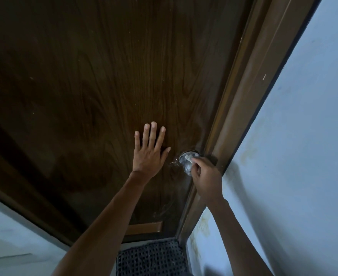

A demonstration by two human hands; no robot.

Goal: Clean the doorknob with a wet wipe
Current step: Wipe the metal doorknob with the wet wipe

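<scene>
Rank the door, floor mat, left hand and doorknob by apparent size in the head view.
1. door
2. floor mat, though cut off by the frame edge
3. left hand
4. doorknob, partly hidden by the wet wipe and right hand

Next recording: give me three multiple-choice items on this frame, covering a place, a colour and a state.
1. Where is the left hand?
A. at the person's side
B. flat on the door, left of the doorknob
C. out of view
2. What colour is the wall?
A. pale blue
B. red
C. green
3. What is the right hand doing?
A. open, idle
B. flat on the door
C. holds the wet wipe on the doorknob
Answers: B, fingers spread on the wood; A, pale blue right of the door; C, fingers curled round the wipe.
</scene>
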